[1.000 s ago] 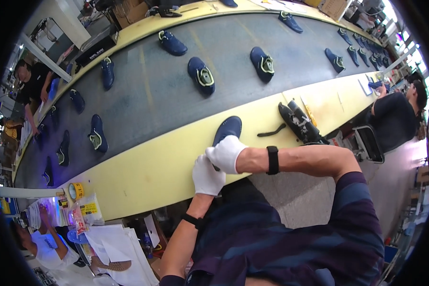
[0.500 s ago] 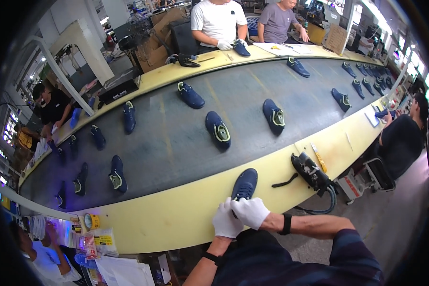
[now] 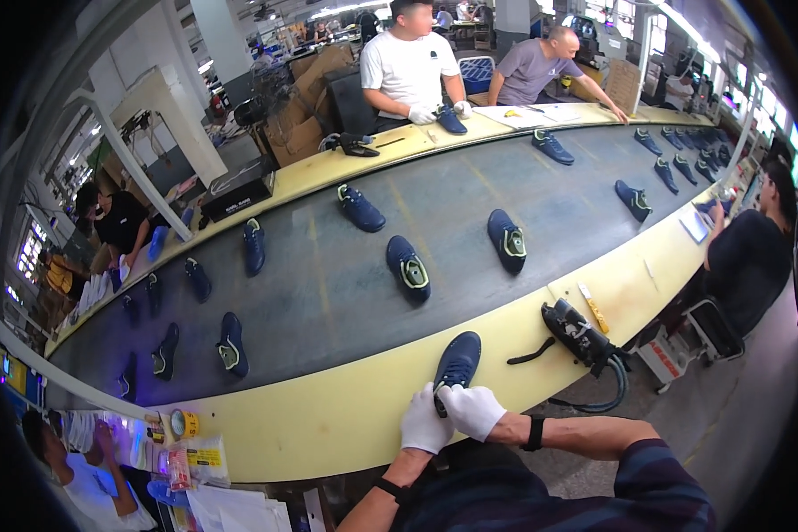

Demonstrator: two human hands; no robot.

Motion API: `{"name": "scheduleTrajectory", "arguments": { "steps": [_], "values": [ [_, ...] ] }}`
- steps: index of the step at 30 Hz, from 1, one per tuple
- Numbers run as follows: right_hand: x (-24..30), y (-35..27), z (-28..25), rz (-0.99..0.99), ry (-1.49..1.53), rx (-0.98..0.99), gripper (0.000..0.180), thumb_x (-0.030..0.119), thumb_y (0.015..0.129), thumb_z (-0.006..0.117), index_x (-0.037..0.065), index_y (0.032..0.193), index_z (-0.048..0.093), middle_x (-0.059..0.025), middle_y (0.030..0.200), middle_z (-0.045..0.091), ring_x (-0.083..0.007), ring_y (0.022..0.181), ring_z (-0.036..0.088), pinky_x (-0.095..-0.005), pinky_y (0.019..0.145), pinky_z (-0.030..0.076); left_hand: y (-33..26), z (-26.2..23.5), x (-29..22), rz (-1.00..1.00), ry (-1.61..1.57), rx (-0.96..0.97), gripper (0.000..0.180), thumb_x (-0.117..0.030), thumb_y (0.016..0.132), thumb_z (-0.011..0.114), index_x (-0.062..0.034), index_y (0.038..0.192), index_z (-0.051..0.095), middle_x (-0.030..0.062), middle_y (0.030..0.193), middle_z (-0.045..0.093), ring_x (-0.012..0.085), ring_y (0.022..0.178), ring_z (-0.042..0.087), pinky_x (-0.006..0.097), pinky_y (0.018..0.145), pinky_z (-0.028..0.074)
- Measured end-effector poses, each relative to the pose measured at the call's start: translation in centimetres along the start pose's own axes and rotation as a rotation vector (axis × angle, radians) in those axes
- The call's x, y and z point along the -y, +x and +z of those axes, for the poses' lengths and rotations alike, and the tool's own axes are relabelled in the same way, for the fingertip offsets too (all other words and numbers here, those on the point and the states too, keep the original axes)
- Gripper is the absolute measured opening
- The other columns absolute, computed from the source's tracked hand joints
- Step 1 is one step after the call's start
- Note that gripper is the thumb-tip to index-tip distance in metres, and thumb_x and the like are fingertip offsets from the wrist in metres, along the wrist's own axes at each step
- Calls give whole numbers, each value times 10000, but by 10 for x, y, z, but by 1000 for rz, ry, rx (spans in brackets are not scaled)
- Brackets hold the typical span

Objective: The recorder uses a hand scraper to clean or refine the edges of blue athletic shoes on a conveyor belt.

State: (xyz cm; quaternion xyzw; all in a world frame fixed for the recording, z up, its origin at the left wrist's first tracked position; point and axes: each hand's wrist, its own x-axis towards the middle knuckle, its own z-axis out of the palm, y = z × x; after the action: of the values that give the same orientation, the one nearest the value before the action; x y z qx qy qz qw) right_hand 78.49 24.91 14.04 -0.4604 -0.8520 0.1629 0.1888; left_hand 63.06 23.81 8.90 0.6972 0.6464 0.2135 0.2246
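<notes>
A navy blue lace-up shoe (image 3: 460, 356) lies on the yellow ledge in front of me, its toe pointing away. My left hand (image 3: 426, 419), in a white glove, is closed on the shoe's near end, at the left of its opening. My right hand (image 3: 473, 411), gloved too, is closed with its fingers pinched at the collar beside the laces. The two hands nearly meet there, and my fingertips hide the heel and whatever small part they pinch.
Beyond the ledge, a grey conveyor belt (image 3: 328, 301) carries several navy shoes. Right of my hands are a black tool with a hose (image 3: 581, 332) and a yellow-handled knife (image 3: 593, 308). Yellow tape (image 3: 184, 424) stands at left. A co-worker (image 3: 412, 75) opposite handles a shoe (image 3: 450, 120).
My view has tilted upward, so the belt and shoes appear lower. Both hands stay at the shoe's collar. Across the belt, the person in grey now stretches an arm to the right.
</notes>
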Motion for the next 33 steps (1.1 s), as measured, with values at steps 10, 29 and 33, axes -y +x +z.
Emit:
{"name": "scheduleTrajectory", "arguments": {
  "steps": [10,29,33],
  "values": [
    [-60,-34,-56,109,-107,-75,337,56,887,636,72,1223,661,-176,926,687,-366,788,699,-493,676,554,10,-29,0,-99,34,320,759,-583,934,669,7,1390,529,327,1149,716,512,1075,690,555,952,556],
    [-168,-63,-105,530,35,-112,391,368,887,855,28,1042,739,-198,892,755,-304,790,754,-396,740,578,2,23,55,-77,-478,406,626,-512,1058,551,56,1317,603,271,1124,730,446,1073,702,471,946,539],
    [-86,-52,-97,435,357,-104,364,300,852,904,3,936,711,-190,821,730,-252,720,725,-369,700,571,2,22,42,-20,-515,401,653,-526,1053,550,69,1319,591,301,1138,725,467,1073,698,482,941,541]
  ]
}}
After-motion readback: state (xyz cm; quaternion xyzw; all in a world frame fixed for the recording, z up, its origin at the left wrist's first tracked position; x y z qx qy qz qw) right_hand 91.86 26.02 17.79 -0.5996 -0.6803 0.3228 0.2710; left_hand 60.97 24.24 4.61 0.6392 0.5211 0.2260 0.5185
